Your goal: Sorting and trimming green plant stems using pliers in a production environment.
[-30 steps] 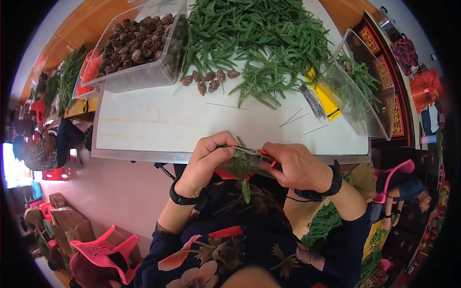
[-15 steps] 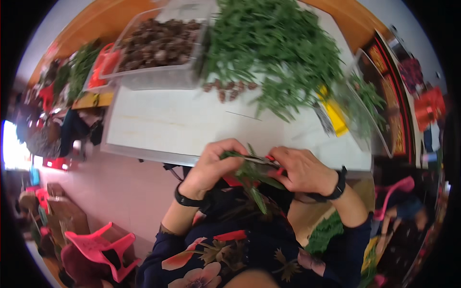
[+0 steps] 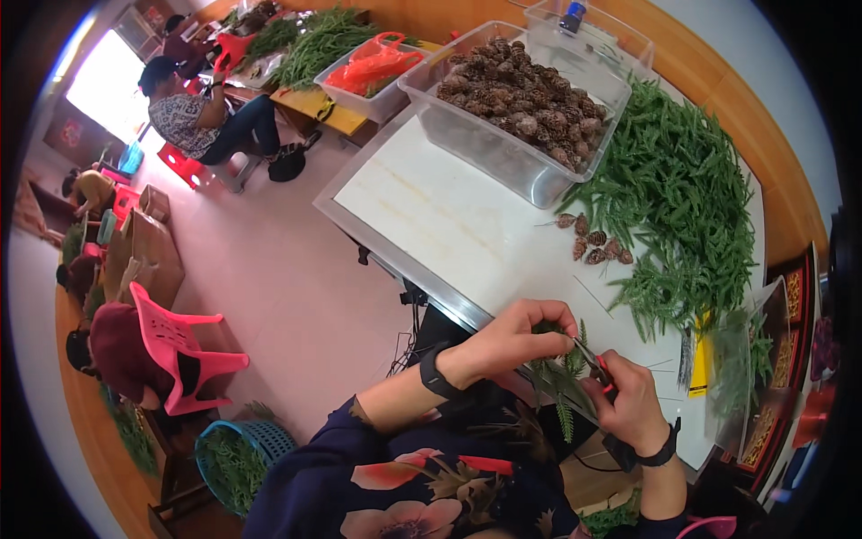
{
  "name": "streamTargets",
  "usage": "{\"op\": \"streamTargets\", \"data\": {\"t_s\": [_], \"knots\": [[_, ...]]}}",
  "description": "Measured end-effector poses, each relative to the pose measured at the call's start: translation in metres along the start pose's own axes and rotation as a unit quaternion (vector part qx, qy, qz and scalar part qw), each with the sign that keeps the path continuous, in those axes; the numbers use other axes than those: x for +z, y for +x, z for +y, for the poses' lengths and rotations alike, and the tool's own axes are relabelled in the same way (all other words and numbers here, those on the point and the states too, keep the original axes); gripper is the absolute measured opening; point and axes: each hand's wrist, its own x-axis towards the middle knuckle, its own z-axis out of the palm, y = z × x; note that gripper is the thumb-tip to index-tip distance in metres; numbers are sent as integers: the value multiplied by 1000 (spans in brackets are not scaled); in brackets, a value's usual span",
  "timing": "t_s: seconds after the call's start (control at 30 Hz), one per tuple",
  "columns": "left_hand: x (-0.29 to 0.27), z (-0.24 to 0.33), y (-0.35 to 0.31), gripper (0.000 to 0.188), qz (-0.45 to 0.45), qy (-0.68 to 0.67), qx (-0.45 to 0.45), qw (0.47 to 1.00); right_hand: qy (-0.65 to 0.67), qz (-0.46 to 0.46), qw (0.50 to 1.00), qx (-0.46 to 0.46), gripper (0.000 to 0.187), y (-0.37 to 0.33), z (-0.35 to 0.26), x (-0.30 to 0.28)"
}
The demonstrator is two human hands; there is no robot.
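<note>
My left hand [image 3: 516,340] pinches a green fern-like sprig [image 3: 564,395] at the near edge of the white table, its leafy stems hanging below the fingers. Closed round a pair of red-handled pliers [image 3: 605,374] is my right hand [image 3: 631,409]. The metal jaws meet the sprig right beside my left fingertips; exactly what they grip is too small to make out. Several brown pine cones [image 3: 596,239] lie on the tabletop beyond my hands. Thin wires [image 3: 593,296] rest near them.
A clear plastic bin [image 3: 503,153] full of pine cones stands at the back, beside a large heap of green sprigs [image 3: 673,180]. At right are a yellow packet [image 3: 699,359] and a clear container [image 3: 743,377]. A pink chair [image 3: 184,350] and blue basket [image 3: 235,458] stand left; other people sit beyond.
My view has swung left, so the table and my hands sit further right in the picture. Both hands still hold the sprig and pliers close together.
</note>
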Motion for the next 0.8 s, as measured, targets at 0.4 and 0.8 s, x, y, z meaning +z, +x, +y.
{"op": "streamTargets", "data": {"t_s": [0.4, 0.8], "knots": [[16, 7, 13, 13, 105, 205, 40, 972, 16, 66, 997, 27, 22, -8, 7, 1], [33, -3, 19, 7, 102, 129, -20, 986, 32, 78, 995, 54, 31, -32, 26, 4]]}}
